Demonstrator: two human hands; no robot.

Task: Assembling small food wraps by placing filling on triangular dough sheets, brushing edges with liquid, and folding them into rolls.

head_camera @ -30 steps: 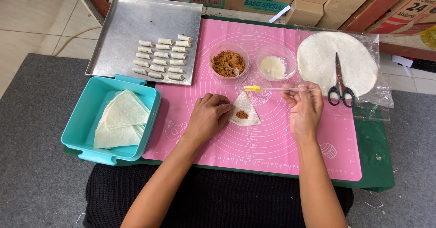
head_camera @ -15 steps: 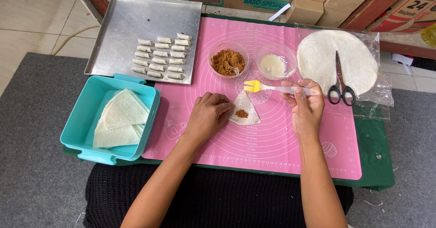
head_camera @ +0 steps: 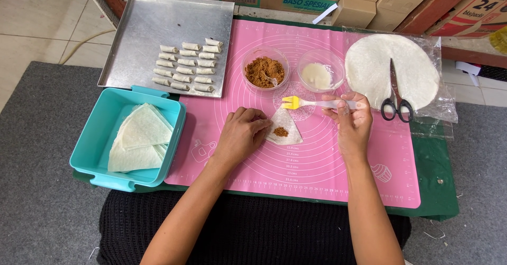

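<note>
1. Left hand (head_camera: 240,134) palm down on the pink mat (head_camera: 317,170), fingers curled, fingertips pinning the left edge of the triangular wrapper (head_camera: 285,127); grip pressing, not closed around anything.
2. Wrapper flat at mat centre, small brown filling heap on it.
3. Right hand (head_camera: 353,121) raised just right of the wrapper, grip pinched on the clear handle of the yellow brush (head_camera: 293,103).
4. Brush level, bristles pointing left, above the wrapper's top corner, just below the bowl of white paste (head_camera: 319,75).
5. Both forearms reaching straight forward.
</note>
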